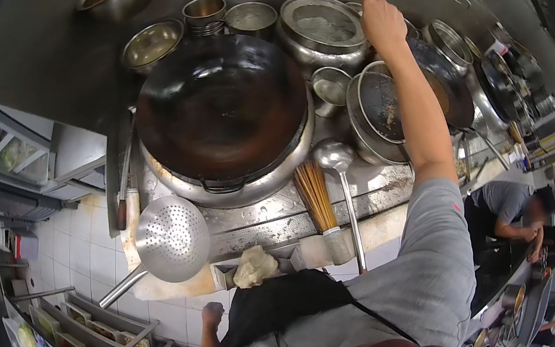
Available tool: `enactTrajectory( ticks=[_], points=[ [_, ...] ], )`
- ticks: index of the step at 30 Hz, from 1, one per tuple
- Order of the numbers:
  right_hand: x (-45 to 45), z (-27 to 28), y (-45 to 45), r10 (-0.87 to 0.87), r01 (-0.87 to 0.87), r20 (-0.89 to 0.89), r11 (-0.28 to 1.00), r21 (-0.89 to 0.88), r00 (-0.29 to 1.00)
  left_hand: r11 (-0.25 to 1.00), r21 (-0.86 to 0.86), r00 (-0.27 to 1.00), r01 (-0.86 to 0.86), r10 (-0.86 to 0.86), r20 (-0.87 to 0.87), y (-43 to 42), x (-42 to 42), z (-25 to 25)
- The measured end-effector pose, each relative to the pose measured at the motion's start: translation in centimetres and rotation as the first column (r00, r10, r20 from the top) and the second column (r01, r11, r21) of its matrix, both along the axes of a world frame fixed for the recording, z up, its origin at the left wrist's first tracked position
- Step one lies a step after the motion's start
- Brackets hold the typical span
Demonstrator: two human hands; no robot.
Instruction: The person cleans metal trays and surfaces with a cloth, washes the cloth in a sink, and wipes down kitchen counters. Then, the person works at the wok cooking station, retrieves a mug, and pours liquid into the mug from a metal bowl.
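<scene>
My right hand (pixel 384 21) reaches over the back of the stove, beside a round pot with a strainer (pixel 321 22) on top. Its fingers look curled with one digit pointing up; whatever they may grip is hidden. Low at my side hangs my left hand (pixel 212 315), loosely closed, with nothing visible in it. In front of me a large dark wok (pixel 221 106) sits on the burner ring. A perforated skimmer (pixel 172 238) lies to its left. A bamboo brush (pixel 315 196) and a ladle (pixel 337 157) rest to its right.
Metal bowls (pixel 153 45) line the back ledge. A second wok (pixel 447 87) and a wire-rimmed strainer (pixel 382 102) lie under my right arm. A crumpled cloth (pixel 255 266) sits at the front edge. Ingredient bins (pixel 89 331) stand lower left. Another person (pixel 505 207) works at the right.
</scene>
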State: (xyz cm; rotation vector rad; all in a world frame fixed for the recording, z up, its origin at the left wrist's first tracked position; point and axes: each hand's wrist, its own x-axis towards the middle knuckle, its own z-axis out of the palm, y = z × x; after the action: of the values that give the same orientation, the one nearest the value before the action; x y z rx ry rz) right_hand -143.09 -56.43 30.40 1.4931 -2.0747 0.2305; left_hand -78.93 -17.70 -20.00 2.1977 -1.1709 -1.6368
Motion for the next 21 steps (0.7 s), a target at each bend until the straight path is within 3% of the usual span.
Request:
enactTrajectory(
  ticks=[5, 8, 9, 13, 14, 15, 17, 19, 21],
  points=[
    [-5.1, -5.5, -1.5, -0.103, 0.097, 0.061, 0.991, 0.092, 0.993, 0.983, -0.101, 0.989, 0.15, -0.149, 0.014, -2.7, 1.9, -2.4],
    [-7.1, -8.3, -4.2, -0.188, 0.155, 0.076, 0.935, 0.318, 0.979, 0.985, -0.097, 0.987, 0.145, -0.138, 0.076, -3.1, 1.7, -1.6],
    [-7.6, -9.1, -5.0, -0.192, 0.155, 0.059, 0.909, 0.388, 0.98, 0.993, -0.104, 0.996, 0.063, -0.056, 0.065, -2.6, 1.6, -1.1],
    [-11.8, -11.2, -9.1, -0.238, 0.103, 0.413, 0.941, 0.323, 0.879, 0.985, -0.035, 0.985, -0.168, 0.169, 0.026, 1.1, 0.4, 2.6],
    [-14.9, -12.0, -12.2, -0.278, -0.04, 0.553, 0.868, 0.494, 0.786, 0.979, 0.004, 0.979, -0.202, 0.202, 0.031, 2.0, 0.2, 3.2],
    [-15.4, -11.5, -12.4, -0.327, -0.032, 0.734, 0.903, 0.428, 0.595, 0.971, 0.045, 0.972, -0.234, 0.233, 0.034, 3.1, 0.2, 3.9],
    [-18.2, -11.3, -13.6, -0.569, -0.125, 0.693, 0.726, 0.676, 0.442, 0.992, 0.024, 0.988, -0.122, 0.119, 0.094, 4.7, 0.2, 5.0],
    [-18.1, -13.3, -10.8, -0.415, -0.25, 0.852, 0.83, 0.498, 0.319, 0.999, 0.038, 0.993, -0.014, 0.009, 0.121, 5.7, -0.2, 5.1],
    [-14.2, -13.7, -7.0, -0.343, -0.078, 0.936, 0.938, 0.338, -0.082, 0.993, 0.081, 0.988, 0.088, -0.098, 0.122, 6.1, 0.3, 4.7]
  ],
)
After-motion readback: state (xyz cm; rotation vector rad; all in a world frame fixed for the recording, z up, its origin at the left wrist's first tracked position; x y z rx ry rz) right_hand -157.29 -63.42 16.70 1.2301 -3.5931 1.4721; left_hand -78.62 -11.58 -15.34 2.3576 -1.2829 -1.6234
